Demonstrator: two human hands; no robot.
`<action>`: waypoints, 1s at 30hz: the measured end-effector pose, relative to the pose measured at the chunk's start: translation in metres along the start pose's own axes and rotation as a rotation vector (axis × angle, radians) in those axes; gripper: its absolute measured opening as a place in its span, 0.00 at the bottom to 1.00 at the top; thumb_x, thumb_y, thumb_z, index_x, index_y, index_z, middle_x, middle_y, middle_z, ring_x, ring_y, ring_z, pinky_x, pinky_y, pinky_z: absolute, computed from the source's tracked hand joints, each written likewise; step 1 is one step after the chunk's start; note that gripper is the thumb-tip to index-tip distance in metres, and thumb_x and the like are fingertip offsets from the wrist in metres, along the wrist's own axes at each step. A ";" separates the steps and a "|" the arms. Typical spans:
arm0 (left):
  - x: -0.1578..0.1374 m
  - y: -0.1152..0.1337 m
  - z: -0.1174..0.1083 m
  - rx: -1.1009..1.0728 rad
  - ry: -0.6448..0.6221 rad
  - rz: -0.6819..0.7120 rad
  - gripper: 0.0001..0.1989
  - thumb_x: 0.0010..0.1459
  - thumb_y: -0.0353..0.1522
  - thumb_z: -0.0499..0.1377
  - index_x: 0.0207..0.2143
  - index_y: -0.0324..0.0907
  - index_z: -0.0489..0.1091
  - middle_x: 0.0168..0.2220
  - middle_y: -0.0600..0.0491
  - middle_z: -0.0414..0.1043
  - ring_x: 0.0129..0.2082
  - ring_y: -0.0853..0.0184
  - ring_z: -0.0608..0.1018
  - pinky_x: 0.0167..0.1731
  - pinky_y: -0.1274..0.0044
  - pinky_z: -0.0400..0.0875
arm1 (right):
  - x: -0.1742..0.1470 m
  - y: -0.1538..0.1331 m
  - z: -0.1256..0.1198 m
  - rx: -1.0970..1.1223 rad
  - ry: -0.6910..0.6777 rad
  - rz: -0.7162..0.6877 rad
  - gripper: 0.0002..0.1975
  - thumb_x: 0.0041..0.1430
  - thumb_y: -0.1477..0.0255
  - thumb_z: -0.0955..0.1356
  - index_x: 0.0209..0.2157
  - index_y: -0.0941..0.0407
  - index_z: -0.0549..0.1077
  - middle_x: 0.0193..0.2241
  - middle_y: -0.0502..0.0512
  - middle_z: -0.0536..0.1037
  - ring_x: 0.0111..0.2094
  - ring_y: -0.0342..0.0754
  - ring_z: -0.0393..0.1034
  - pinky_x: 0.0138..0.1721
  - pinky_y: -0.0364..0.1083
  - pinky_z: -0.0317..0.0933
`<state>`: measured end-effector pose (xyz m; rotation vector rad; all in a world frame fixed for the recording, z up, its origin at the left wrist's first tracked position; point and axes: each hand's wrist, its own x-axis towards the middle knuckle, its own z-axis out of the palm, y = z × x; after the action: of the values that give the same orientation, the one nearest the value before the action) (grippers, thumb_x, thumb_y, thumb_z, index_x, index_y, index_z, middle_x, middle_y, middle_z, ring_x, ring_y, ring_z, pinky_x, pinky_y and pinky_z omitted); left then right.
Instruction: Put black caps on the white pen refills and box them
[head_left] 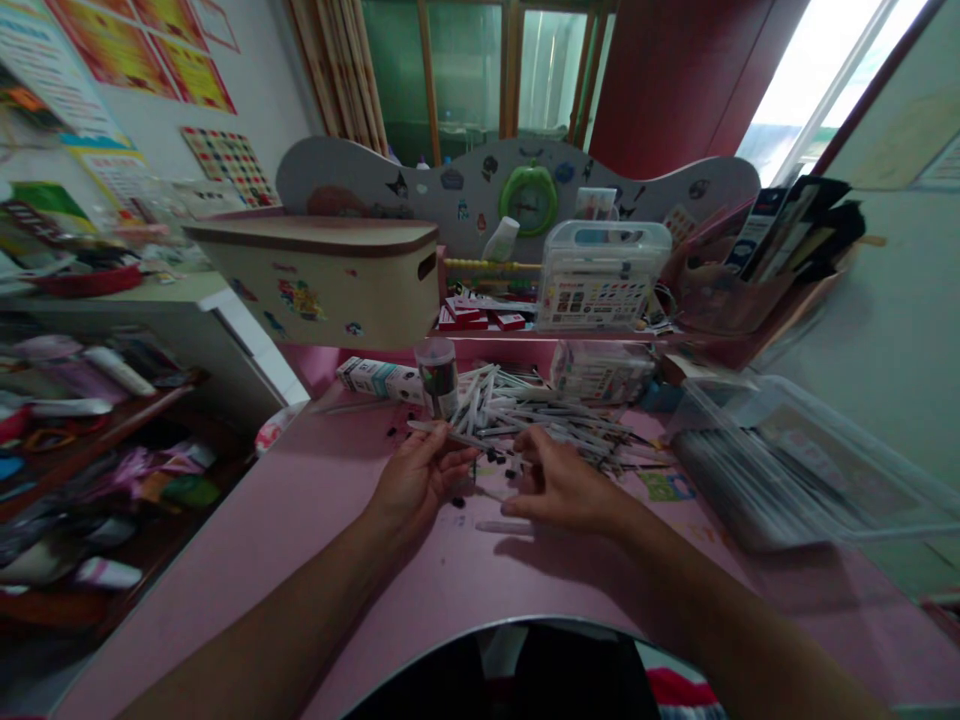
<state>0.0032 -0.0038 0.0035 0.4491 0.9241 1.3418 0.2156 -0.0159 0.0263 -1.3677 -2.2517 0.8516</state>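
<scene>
Pink desk point(285, 520) under dim light, and from where I stand, a person's two bare hands meet above its middle. Their left hand point(416, 472) pinches a slim translucent tube point(466, 440) between thumb and fingertips, the grip narrow. The tube lies mostly crosswise, its long axis running left to right with a slight slant: one end juts out to the left past the thumb, the other points right, toward the right hand point(564, 487). That hand is bent inward, thumb set apart from its curled fingers; I cannot tell whether those fingers hold anything small. Just below the right hand, a second translucent tube point(504, 527) lies on the desk, its long axis almost straight across. Small black pieces point(459, 503) are scattered below and between the hands. Beyond them spreads a loose pile of pale, pen-like sticks point(540, 415), pointing many ways. At the pile's left stands an upright clear cylinder point(439, 385), next to a long patterned box point(379, 378) on its side. To the right sits an open clear plastic box point(892, 480) with dark, thin contents. A green clock point(529, 200) stands behind, above the shelf.
</scene>
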 end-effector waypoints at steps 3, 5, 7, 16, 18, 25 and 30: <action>0.004 0.002 -0.003 -0.083 0.062 -0.005 0.06 0.65 0.24 0.55 0.35 0.36 0.70 0.28 0.48 0.80 0.23 0.67 0.83 0.18 0.82 0.77 | -0.008 0.000 -0.004 -0.234 -0.211 -0.026 0.28 0.38 0.58 0.79 0.41 0.55 0.75 0.33 0.53 0.77 0.30 0.49 0.67 0.29 0.43 0.54; 0.006 0.004 -0.004 -0.118 0.081 -0.020 0.07 0.66 0.24 0.54 0.35 0.36 0.70 0.27 0.48 0.80 0.23 0.67 0.83 0.19 0.83 0.77 | -0.012 0.001 -0.004 -0.318 -0.301 -0.072 0.16 0.42 0.63 0.77 0.32 0.54 0.77 0.29 0.52 0.77 0.30 0.48 0.68 0.30 0.43 0.53; 0.007 0.005 -0.004 -0.138 0.084 -0.040 0.08 0.66 0.24 0.53 0.34 0.35 0.70 0.26 0.48 0.79 0.23 0.68 0.83 0.20 0.83 0.77 | -0.013 0.001 -0.001 -0.334 -0.323 -0.095 0.05 0.47 0.70 0.73 0.29 0.53 0.78 0.26 0.51 0.77 0.28 0.46 0.68 0.29 0.43 0.51; 0.004 0.017 0.000 -0.221 0.084 -0.190 0.15 0.70 0.27 0.48 0.30 0.37 0.68 0.20 0.53 0.75 0.17 0.73 0.79 0.17 0.88 0.74 | -0.002 0.003 -0.005 -0.475 -0.162 -0.008 0.07 0.53 0.75 0.67 0.30 0.57 0.78 0.29 0.59 0.81 0.29 0.50 0.72 0.28 0.46 0.49; 0.004 0.016 0.001 -0.220 0.078 -0.205 0.15 0.70 0.28 0.48 0.31 0.36 0.68 0.20 0.52 0.76 0.17 0.73 0.79 0.17 0.88 0.74 | -0.001 0.002 -0.002 -0.463 -0.114 -0.005 0.06 0.55 0.73 0.67 0.32 0.57 0.78 0.31 0.59 0.81 0.30 0.51 0.72 0.30 0.46 0.50; 0.003 0.008 -0.001 -0.182 0.060 -0.178 0.10 0.68 0.25 0.51 0.34 0.37 0.69 0.24 0.50 0.78 0.20 0.68 0.82 0.18 0.83 0.77 | 0.005 -0.001 0.026 -0.425 0.155 -0.008 0.08 0.65 0.72 0.65 0.37 0.56 0.76 0.38 0.56 0.78 0.39 0.50 0.71 0.40 0.47 0.56; 0.003 0.001 -0.006 -0.092 -0.021 -0.118 0.06 0.66 0.25 0.55 0.35 0.36 0.71 0.27 0.47 0.79 0.23 0.67 0.83 0.20 0.83 0.78 | 0.009 0.000 0.034 -0.448 0.139 0.006 0.12 0.68 0.73 0.62 0.38 0.56 0.77 0.38 0.56 0.76 0.38 0.49 0.70 0.39 0.47 0.57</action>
<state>-0.0021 -0.0023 -0.0001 0.3321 0.8551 1.2645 0.1913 -0.0180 0.0009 -1.5615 -2.4165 0.2437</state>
